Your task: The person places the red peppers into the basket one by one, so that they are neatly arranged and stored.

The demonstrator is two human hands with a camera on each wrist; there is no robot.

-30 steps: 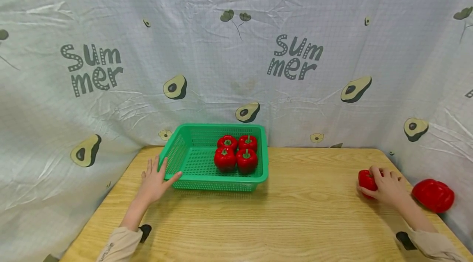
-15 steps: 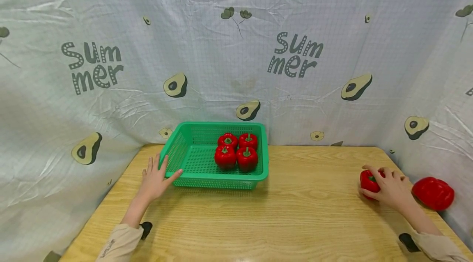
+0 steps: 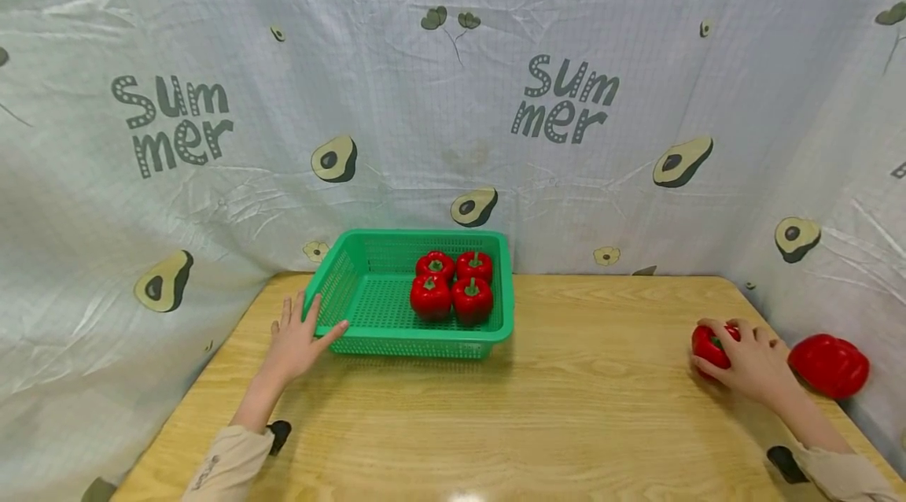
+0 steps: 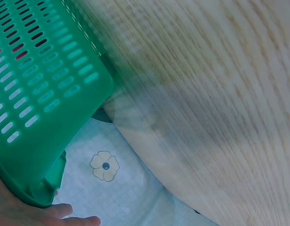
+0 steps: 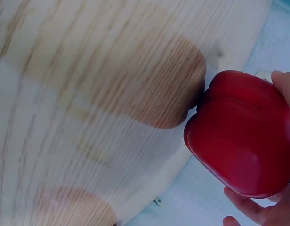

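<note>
A green slotted plastic basket [image 3: 418, 335] stands at the back of the wooden table, with several red bell peppers [image 3: 430, 297] grouped in its right half. My left hand [image 3: 292, 346] rests on the basket's front left corner, fingers straight and spread, thumb along the front rim. Far to the right, my right hand [image 3: 746, 364] holds another red bell pepper [image 3: 710, 346] from above, thumb on the near side and fingers over the top. In the right wrist view the underside of this held pepper [image 5: 244, 136] shows close to the table surface, with fingers on both sides.
A glossy red lobed thing [image 3: 830, 366] lies at the table's right edge, beyond my right wrist. Patterned white cloth [image 3: 396, 93] hangs behind and on both sides. The wooden table top [image 3: 566, 400] stretches between the basket and the right hand.
My right fingers have shifted over the pepper's top, and the pepper sits slightly farther right. The left hand has stayed on the basket corner. The head view has tilted a little.
</note>
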